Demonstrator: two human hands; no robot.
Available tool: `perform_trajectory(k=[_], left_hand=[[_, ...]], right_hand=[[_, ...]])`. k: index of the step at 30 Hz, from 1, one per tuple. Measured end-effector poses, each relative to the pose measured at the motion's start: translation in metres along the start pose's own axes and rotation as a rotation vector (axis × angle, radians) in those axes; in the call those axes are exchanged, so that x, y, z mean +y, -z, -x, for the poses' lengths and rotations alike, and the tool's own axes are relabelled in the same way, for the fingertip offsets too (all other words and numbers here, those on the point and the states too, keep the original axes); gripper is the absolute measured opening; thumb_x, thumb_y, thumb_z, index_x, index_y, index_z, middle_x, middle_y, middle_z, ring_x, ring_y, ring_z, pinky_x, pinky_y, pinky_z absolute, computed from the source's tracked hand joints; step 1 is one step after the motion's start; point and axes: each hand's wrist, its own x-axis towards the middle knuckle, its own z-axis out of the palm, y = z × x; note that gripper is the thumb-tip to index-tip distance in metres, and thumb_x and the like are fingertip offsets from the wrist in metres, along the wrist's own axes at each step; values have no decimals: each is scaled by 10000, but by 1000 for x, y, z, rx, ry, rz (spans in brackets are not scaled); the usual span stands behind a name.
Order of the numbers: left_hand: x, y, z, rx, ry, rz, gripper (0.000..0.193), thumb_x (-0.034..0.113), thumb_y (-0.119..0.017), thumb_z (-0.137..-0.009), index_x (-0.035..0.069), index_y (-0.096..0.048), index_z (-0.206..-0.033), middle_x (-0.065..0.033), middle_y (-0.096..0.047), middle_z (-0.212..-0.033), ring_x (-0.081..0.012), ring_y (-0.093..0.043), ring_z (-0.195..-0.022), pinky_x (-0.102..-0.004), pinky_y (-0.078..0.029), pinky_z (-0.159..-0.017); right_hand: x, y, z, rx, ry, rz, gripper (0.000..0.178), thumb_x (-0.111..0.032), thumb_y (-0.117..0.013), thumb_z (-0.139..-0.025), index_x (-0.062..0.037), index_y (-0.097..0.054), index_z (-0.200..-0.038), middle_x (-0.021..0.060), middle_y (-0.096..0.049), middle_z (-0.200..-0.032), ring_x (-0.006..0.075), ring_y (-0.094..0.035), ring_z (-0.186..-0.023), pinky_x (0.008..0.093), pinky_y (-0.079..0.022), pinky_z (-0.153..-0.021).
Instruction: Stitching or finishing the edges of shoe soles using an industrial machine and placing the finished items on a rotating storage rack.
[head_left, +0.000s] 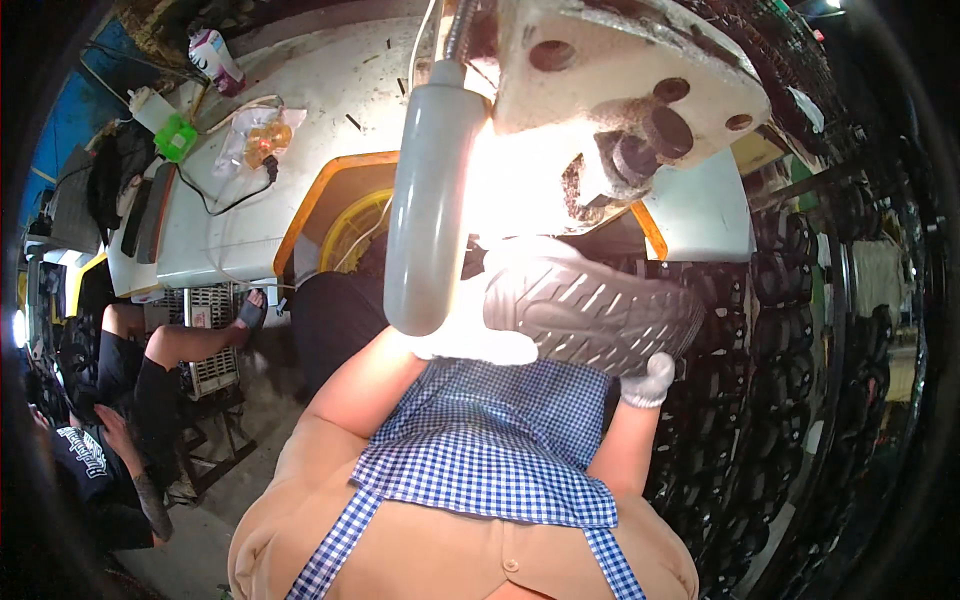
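We have dark racks (pixel 775 385) standing right of a pale tabletop (pixel 345 65) and machine head (pixel 610 70). Just below the head lies the shoe (pixel 600 315), sole toward us, long axis running left to right. The gloved right hand (pixel 649 381) grips its right end; the left hand (pixel 482 345) touches the other, though through glare we cannot tell its fingers' closure.

Tan buttoned top (pixel 440 550), blue-and-white checked apron (pixel 480 440) with matching shoulder straps (pixel 335 545), white gloves (pixel 650 380) on both hands (pixel 480 342).
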Motion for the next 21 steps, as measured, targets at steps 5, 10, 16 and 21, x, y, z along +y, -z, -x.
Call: perform_trajectory(k=[5, 10, 16, 21], left_hand=[[-16, 23, -4, 42, -70, -87, 969, 87, -886, -682, -13, -392, -1509, -144, -530, -1470, -222, -518, -1323, -391, -431, -1101], [-37, 61, 28, 108, 6, -229, 932, 60, -897, -629, -34, -474, -1454, -151, -556, -1452, -232, -547, -1297, -395, -445, -1086], [-10, 44, 53, 258, -264, -386, 809, 87, -854, -725, 19, -484, -1441, -125, -587, -1394, -247, -594, -1248, -394, -504, -1039], [18, 23, 74, 454, -269, 450, 764, -35, -761, -695, -1, -506, -1414, -175, -595, -1382, -339, -575, -1286, -461, -477, -1088]], right_hand=[[-16, 4, -23, -48, 73, 38, 994, -60, -822, -703, -44, -314, -1557, 171, -454, -1526, 389, -487, -1371, 511, -453, -1121], [-26, -10, -24, -95, 73, 115, 976, -59, -815, -717, -42, -315, -1555, 176, -447, -1529, 393, -485, -1372, 515, -455, -1118], [-15, -43, -32, -163, -32, 243, 954, -58, -805, -735, -40, -315, -1553, 182, -439, -1534, 397, -482, -1373, 520, -456, -1115], [31, -77, -41, -260, -147, 210, 892, -59, -773, -783, -36, -316, -1550, 196, -440, -1527, 392, -478, -1374, 533, -460, -1104]])
